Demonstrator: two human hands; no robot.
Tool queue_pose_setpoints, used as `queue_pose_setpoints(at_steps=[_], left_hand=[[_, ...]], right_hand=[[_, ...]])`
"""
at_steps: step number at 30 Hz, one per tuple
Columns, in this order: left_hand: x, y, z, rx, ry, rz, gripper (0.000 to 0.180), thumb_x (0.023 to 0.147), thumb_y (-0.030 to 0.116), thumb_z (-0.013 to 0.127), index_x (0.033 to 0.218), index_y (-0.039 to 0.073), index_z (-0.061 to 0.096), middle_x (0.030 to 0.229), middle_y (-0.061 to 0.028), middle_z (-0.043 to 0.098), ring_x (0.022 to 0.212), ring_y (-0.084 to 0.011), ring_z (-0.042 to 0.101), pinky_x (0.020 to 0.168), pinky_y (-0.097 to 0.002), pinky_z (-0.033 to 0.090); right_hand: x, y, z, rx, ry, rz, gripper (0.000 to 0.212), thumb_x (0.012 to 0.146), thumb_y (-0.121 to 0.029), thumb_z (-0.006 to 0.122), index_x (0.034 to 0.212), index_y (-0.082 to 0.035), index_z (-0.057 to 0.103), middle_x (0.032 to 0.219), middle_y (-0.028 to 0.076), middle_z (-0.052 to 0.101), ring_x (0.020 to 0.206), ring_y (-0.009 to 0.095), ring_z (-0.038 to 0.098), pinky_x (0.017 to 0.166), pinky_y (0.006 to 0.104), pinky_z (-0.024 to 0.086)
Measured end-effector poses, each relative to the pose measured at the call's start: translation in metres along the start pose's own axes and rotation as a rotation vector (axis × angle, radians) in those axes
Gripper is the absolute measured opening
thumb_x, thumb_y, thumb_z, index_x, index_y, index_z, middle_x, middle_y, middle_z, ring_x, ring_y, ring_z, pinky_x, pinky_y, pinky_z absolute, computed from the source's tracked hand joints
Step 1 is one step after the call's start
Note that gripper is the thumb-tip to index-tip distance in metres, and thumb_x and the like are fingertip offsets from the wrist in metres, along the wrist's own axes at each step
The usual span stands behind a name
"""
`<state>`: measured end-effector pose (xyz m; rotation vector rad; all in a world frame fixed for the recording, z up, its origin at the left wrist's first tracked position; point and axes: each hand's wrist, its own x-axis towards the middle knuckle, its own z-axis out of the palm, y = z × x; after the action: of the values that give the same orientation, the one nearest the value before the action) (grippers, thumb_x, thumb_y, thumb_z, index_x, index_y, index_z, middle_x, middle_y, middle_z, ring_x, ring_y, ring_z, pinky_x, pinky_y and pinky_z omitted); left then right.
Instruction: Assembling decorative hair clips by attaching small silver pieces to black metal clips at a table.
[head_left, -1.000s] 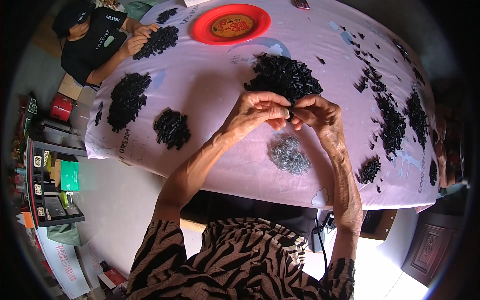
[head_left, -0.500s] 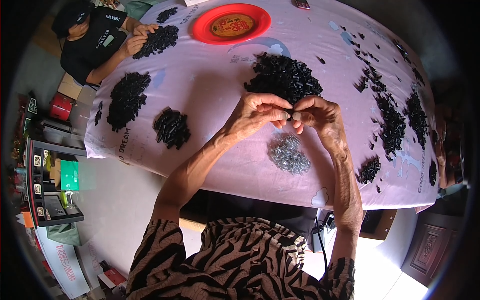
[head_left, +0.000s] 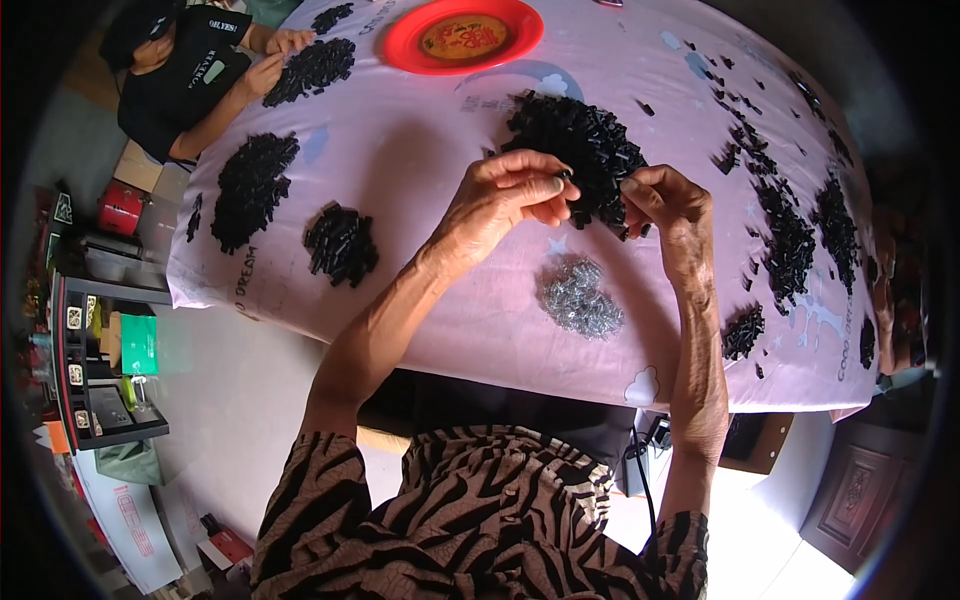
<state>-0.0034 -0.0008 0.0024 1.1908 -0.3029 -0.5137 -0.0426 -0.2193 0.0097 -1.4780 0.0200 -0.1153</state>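
Observation:
My left hand pinches a small black piece between thumb and fingertips, in front of a large heap of short black tube-like pieces. At the heap's right edge is my right hand, its thumb pressed to the index finger; whatever sits in that pinch is too small to make out. Nearer to me than both hands lies a small pile of shiny transparent pieces. The two hands are apart.
A pink patterned cloth covers the table. Smaller black heaps lie left and right. A red plate stands at the far side. Far left, another person handles black pieces. A drawer unit stands beyond the table's left.
My hands, earlier touching at the fingertips, have parted. The left hand moved slightly up and left with the black piece; the right hand moved right along the heap.

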Motion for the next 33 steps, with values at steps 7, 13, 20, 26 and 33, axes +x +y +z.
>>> queue_pose_setpoints(at_steps=[7,13,20,26,33], left_hand=[[0.005,0.004,-0.013,-0.245,0.018,0.074,0.023,0.09,0.015,0.06,0.108,0.002,0.061,0.098,-0.0111,0.066,0.081,-0.0166,0.062,0.072,-0.0271,0.048],[0.006,0.003,-0.008,-0.159,0.071,0.089,0.021,0.09,0.012,0.06,0.107,0.002,0.061,0.094,-0.0096,0.066,0.077,-0.0154,0.06,0.069,-0.0271,0.047],[0.009,0.005,0.004,-0.107,0.03,0.078,0.018,0.089,0.009,0.06,0.105,0.003,0.062,0.09,-0.0087,0.066,0.077,-0.0154,0.06,0.069,-0.0274,0.047],[-0.009,0.001,-0.016,-0.016,0.067,0.069,0.019,0.088,0.009,0.061,0.106,0.002,0.062,0.091,-0.0081,0.066,0.076,-0.014,0.06,0.071,-0.0269,0.049],[0.006,0.003,0.003,-0.031,0.003,0.081,0.02,0.088,0.009,0.061,0.107,0.001,0.062,0.091,-0.0086,0.066,0.076,-0.0141,0.061,0.071,-0.0271,0.05]], right_hand=[[-0.008,0.005,0.011,-0.318,-0.101,-0.041,0.01,0.078,0.003,0.062,0.086,-0.001,0.066,0.07,0.003,0.062,0.061,0.008,0.056,0.054,0.0235,0.046],[-0.012,0.016,0.021,-0.704,-0.202,-0.356,0.018,0.072,0.006,0.059,0.088,-0.001,0.064,0.078,0.011,0.061,0.067,0.023,0.062,0.06,0.0326,0.049],[-0.016,0.013,0.029,-0.955,-0.217,-0.666,0.015,0.074,-0.001,0.065,0.089,-0.004,0.064,0.087,0.008,0.06,0.081,0.026,0.06,0.063,0.0372,0.051],[-0.013,0.035,0.057,-1.137,-0.256,-0.68,0.017,0.073,-0.009,0.069,0.089,-0.007,0.063,0.091,0.005,0.057,0.087,0.024,0.058,0.065,0.0364,0.052],[-0.015,0.026,0.038,-1.181,-0.271,-0.604,0.021,0.073,-0.007,0.068,0.094,-0.007,0.064,0.094,0.008,0.06,0.09,0.027,0.059,0.072,0.0378,0.052]])
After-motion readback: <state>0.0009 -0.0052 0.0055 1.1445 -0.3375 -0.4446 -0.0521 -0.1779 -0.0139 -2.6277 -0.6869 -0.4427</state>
